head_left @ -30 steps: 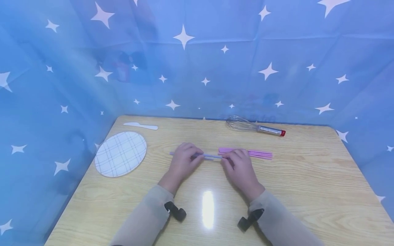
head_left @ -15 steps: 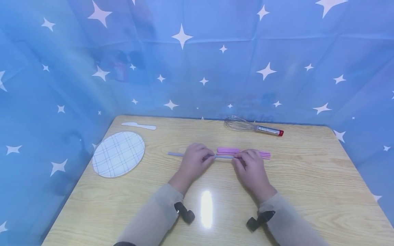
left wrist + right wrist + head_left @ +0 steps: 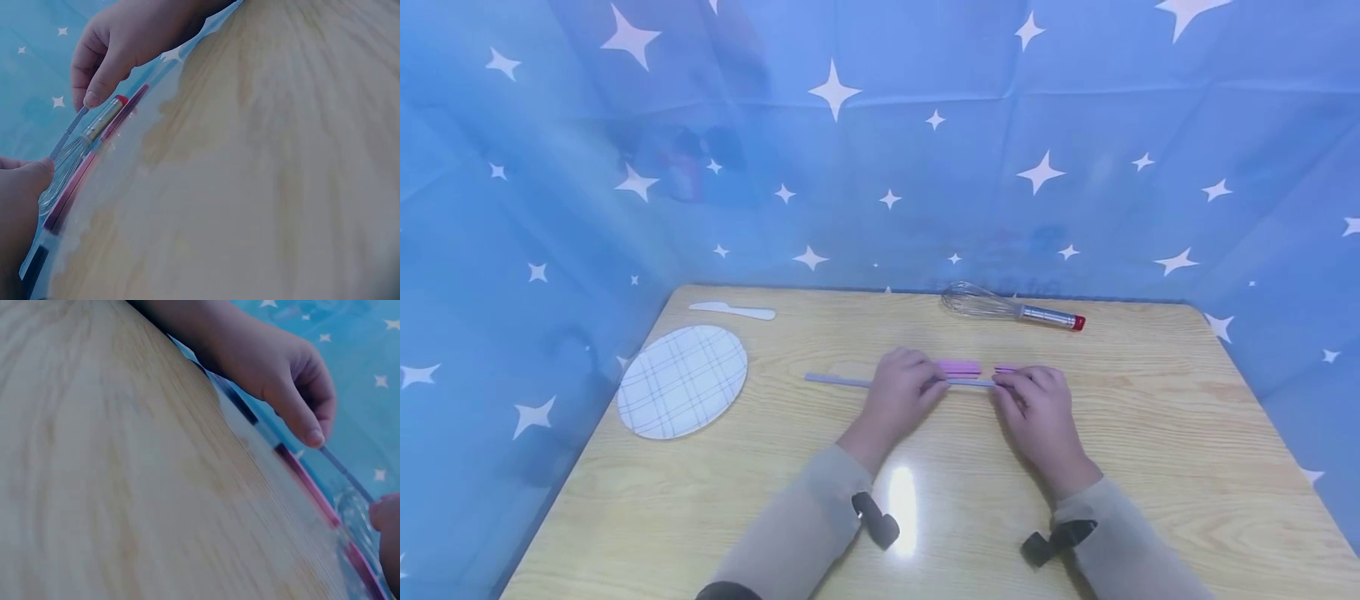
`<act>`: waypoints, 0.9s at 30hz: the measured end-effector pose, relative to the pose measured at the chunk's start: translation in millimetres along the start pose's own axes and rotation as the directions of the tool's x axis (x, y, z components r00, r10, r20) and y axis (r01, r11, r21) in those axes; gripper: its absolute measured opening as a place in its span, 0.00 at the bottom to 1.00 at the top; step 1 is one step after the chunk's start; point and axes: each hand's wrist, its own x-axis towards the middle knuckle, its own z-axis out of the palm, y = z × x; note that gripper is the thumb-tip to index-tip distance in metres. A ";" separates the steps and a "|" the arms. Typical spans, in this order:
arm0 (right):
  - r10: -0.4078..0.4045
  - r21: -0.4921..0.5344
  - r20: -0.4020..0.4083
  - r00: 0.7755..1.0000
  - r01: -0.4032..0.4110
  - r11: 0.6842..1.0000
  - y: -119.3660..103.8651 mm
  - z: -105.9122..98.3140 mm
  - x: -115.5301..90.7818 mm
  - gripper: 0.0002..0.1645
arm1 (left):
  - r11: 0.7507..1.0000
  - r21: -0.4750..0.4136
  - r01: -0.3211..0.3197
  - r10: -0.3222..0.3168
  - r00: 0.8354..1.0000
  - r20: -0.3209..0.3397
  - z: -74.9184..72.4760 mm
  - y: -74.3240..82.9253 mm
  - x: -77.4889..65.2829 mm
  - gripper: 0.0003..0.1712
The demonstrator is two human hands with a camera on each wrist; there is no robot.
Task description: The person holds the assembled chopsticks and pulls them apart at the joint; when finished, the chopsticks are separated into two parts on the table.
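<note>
A blue-grey chopstick is stretched sideways between both hands. My left hand pinches it on the left side, thumb against fingers, and my right hand pinches it near the right. In the left wrist view the held chopstick stands clear of the table. A second blue-grey chopstick lies on the table, partly behind the left hand; its dark end shows in the right wrist view. Just beyond the hands lie several pink chopsticks, partly covered by the hands.
A wire whisk with a red-tipped handle lies at the back right. A white knife is at the back left, above a checked oval plate. A starry blue cloth hangs behind the wooden table.
Both hands have slid to the right with the held chopstick, now in front of the pink ones. More of the lying chopstick's left part shows. The view has shifted slightly.
</note>
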 end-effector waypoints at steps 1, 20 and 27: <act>0.005 0.000 0.002 1.000 -0.005 1.000 1.3 -1.6 -1.1 0.11 | 1.000 -0.004 -0.007 0.007 1.000 -0.005 1.7 1.3 0.9 0.06; 0.002 0.010 0.002 1.000 -0.002 1.000 12.0 -13.9 -5.4 0.10 | 0.998 -0.030 -0.060 0.059 0.997 -0.052 14.1 13.6 10.8 0.06; 0.013 -0.011 0.021 1.000 -0.013 1.000 15.1 -13.5 -5.9 0.08 | 0.998 -0.031 -0.054 0.053 0.998 -0.029 12.8 14.5 11.3 0.05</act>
